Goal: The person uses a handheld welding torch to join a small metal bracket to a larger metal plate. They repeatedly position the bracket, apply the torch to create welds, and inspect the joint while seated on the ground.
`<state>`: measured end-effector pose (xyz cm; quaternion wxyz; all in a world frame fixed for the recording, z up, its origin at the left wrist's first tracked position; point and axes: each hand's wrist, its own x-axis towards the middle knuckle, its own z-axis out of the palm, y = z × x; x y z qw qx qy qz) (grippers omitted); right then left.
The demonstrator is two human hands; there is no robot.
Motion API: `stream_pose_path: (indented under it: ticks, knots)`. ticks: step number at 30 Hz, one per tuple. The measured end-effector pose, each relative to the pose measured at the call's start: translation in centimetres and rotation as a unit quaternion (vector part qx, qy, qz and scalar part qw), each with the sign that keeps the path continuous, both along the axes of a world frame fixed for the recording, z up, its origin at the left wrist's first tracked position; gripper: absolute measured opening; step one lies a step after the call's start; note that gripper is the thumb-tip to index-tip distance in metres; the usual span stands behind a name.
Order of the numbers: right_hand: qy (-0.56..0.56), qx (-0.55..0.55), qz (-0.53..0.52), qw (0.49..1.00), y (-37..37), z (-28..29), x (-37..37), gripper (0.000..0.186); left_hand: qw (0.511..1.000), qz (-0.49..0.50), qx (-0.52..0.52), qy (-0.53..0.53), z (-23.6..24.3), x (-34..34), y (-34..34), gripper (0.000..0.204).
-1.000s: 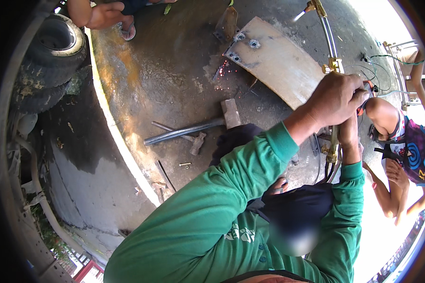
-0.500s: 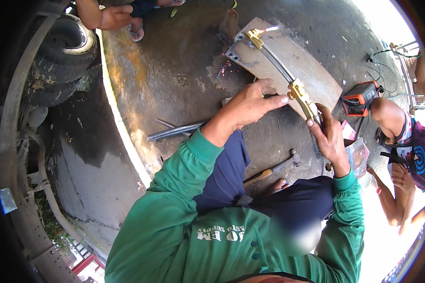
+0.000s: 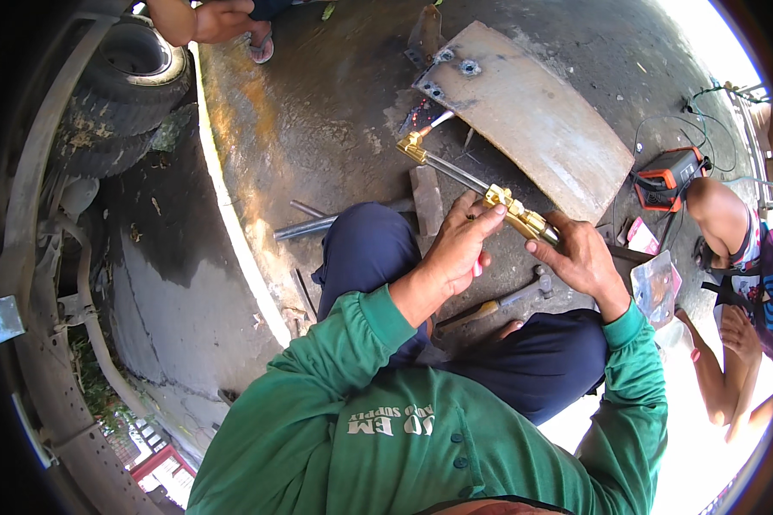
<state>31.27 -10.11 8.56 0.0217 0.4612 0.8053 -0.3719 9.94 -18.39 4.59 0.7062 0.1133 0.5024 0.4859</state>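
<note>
A brass and steel cutting torch (image 3: 464,175) slants across in front of me, its head toward the far left. A pale streak like a flame stands at its tip, beside the edge of a curved steel plate (image 3: 554,120). Several burnt holes mark the plate's far left end. My right hand (image 3: 582,262) is closed around the torch's rear handle. Nearer the middle, my left hand (image 3: 455,249) pinches the brass valve part with thumb and fingers. Something small and pink shows at its lower fingers; I cannot make out what it is.
A hammer (image 3: 494,306) lies by my legs, a steel pipe (image 3: 307,228) and a block (image 3: 426,199) left of it. An orange-black machine (image 3: 672,178) with cables stands right, near a seated person (image 3: 734,245). Tires (image 3: 112,103) stand far left; another person's hand (image 3: 223,19) shows at the top.
The torch has swung left and nearer, its head leaving the space over the plate. Both hands moved with it, and my left knee has come up beside the pipe.
</note>
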Motion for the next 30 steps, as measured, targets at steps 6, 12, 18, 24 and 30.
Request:
stream_pose_path:
  ticks: [6,12,18,24,30]
  knots:
    - [0.016,0.013,0.012,1.0,0.9,-1.7,-0.5,0.063,0.996,0.05,0.014,0.067,-1.8,0.1,2.2,0.033]
    - [0.03,0.001,-0.023,0.999,1.9,-2.4,-0.8,0.064,0.992,0.068,0.02,0.103,-2.1,-0.4,4.0,0.045]
    - [0.019,0.004,-0.027,0.999,2.6,-3.2,-1.0,0.062,0.99,0.07,0.026,0.124,-2.2,-0.2,4.9,0.034]
    - [0.015,-0.005,-0.029,0.999,3.0,-3.7,-1.2,0.061,0.991,0.051,0.017,0.119,-2.9,-0.4,5.3,0.031]
    - [0.02,-0.002,-0.04,0.999,3.1,-3.9,-1.3,0.061,0.989,0.065,0.029,0.132,-3.4,-0.1,5.5,0.031]
